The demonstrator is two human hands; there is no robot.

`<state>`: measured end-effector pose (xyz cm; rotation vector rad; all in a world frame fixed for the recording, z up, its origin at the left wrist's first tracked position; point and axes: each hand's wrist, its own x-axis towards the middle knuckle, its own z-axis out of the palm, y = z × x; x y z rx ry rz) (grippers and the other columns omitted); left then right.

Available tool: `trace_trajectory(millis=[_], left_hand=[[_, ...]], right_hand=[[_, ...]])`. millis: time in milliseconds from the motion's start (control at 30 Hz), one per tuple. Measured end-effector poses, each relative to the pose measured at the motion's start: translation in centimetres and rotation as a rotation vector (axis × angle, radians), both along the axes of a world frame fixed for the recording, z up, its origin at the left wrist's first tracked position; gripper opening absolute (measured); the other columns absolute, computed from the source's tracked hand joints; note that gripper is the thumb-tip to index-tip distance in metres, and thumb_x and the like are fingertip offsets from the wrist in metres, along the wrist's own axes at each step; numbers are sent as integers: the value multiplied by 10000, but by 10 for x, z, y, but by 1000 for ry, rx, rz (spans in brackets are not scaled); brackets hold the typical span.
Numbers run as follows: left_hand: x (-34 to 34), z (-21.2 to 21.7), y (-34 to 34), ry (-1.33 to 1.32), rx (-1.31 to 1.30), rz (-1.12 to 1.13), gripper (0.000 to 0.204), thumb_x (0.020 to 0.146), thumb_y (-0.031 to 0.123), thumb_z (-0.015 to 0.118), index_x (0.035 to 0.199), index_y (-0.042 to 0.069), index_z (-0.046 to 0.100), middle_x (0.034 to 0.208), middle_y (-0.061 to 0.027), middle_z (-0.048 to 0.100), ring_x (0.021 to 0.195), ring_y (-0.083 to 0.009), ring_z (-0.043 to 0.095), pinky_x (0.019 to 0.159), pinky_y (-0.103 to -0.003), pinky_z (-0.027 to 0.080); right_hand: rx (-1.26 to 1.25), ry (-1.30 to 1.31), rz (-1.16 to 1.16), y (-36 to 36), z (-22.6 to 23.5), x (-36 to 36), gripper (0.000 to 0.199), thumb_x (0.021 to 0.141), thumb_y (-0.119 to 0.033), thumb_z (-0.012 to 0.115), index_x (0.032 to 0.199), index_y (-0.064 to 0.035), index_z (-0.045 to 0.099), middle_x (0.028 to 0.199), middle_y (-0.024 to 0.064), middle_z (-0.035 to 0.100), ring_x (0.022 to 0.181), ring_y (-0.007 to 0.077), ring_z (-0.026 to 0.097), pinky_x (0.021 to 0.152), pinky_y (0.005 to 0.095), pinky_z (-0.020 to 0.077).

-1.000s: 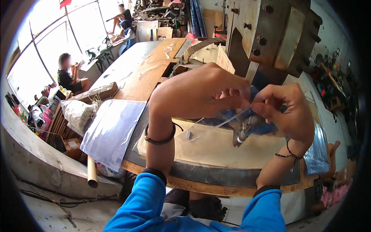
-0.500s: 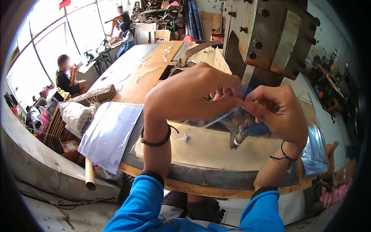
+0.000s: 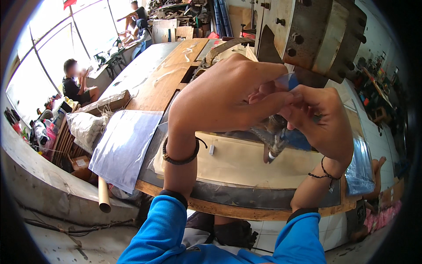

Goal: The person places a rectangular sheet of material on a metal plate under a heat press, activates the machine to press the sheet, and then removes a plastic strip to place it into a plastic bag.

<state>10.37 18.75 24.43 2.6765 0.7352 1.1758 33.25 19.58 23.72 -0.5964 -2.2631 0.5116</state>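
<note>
Above the worktable, my left hand (image 3: 239, 99) and my right hand (image 3: 323, 121) meet fingertip to fingertip. Both pinch a small piece of clear plastic film (image 3: 288, 82), whose upper corner shows above the fingers. The left hand's fingers curl inward, and its back partly hides the film. Below the hands, a brownish tool with a white tip (image 3: 273, 154) lies on a cream sheet (image 3: 237, 169); its exact kind is unclear. Beside it on the same sheet is a small white tab (image 3: 212, 149).
A heavy bolted metal machine (image 3: 314, 37) stands just beyond my hands. Clear plastic sheets (image 3: 125, 145) overhang the table's left edge, and a bluish plastic bundle (image 3: 359, 169) lies at the right. A cardboard tube (image 3: 103, 196) juts out below. Several people sit at the left.
My hands have drawn closer together, with fingertips now overlapping at the film. The plastic strip seen below them earlier is now mostly hidden. The whole view has shifted slightly.
</note>
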Motion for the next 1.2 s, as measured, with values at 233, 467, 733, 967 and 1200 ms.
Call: trace_trajectory(millis=[233,467,733,967,1200], left_hand=[[-4,5,-5,-18,45,2,174,947,163,729,1014,4,714,765,-85,723,673,-171,682,599,-302,468],[-13,4,-2,75,-37,-16,197,954,175,732,1069,16,711,823,-88,732,700,-176,685,613,-315,492],[-10,0,-1,44,-18,-37,154,942,125,728,1047,12,716,858,-89,735,711,-198,687,647,-322,513],[-4,-5,8,-70,55,-103,190,933,174,734,950,-8,685,709,-138,683,634,-271,687,577,-350,508],[-8,-1,3,-13,9,-59,188,982,198,695,980,11,706,788,-104,717,668,-202,667,628,-329,502]], right_hand=[[31,38,33,-2,1,-1,163,962,-189,716,960,-27,740,653,25,693,538,58,630,484,212,426],[12,79,-22,-6,6,4,166,966,-191,709,962,-29,745,685,35,705,577,61,649,502,206,417],[-23,49,-44,-8,8,-1,215,994,-234,674,950,-33,738,654,26,687,555,47,606,495,210,406],[39,51,-25,-9,7,2,261,1025,-249,631,920,-15,678,686,24,662,575,57,591,494,197,396],[72,19,-52,-6,7,5,220,997,-217,677,938,-6,692,728,34,687,618,69,642,517,204,433]])
